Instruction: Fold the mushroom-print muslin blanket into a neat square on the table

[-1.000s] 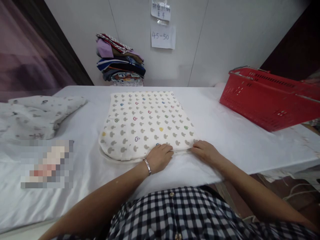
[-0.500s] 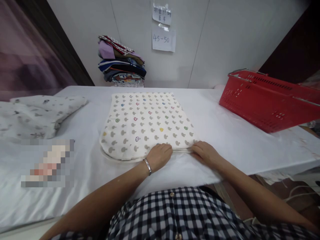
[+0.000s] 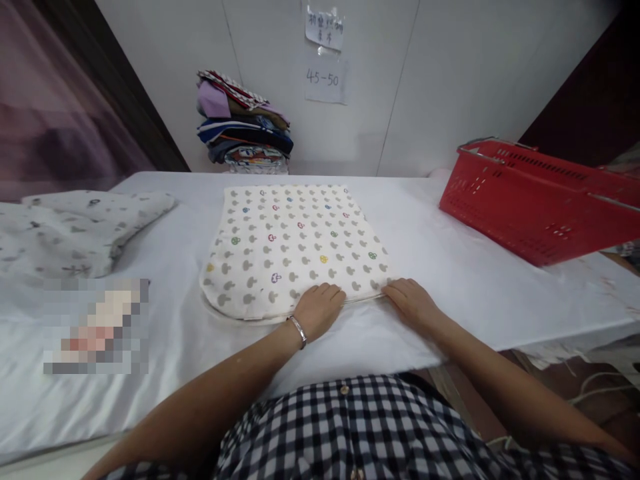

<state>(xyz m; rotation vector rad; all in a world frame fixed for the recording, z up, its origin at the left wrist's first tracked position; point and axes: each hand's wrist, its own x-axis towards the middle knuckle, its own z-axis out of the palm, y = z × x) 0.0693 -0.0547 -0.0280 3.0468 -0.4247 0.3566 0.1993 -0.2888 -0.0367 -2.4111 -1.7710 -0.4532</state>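
A folded white cloth [image 3: 295,247] with a grey and coloured mushroom print lies flat on the table. Its far left and right corners look square, and the near left corner is rounded. My left hand [image 3: 320,308] wears a silver bracelet and has its fingers curled over the cloth's near edge, right of the middle. At the near right corner, my right hand [image 3: 407,300] pinches the same edge with its fingers together. Both thumbs are hidden from view.
The table [image 3: 410,220] has a white covering. On the left lie another printed white cloth [image 3: 75,230] and a pixelated item [image 3: 100,327]. A stack of folded fabrics [image 3: 245,127] stands at the back by the wall. A red basket [image 3: 535,200] is at the right.
The layers at the cloth's near edge, visibly parted before, now lie closer together. My hands have shifted only slightly, still at the same edge.
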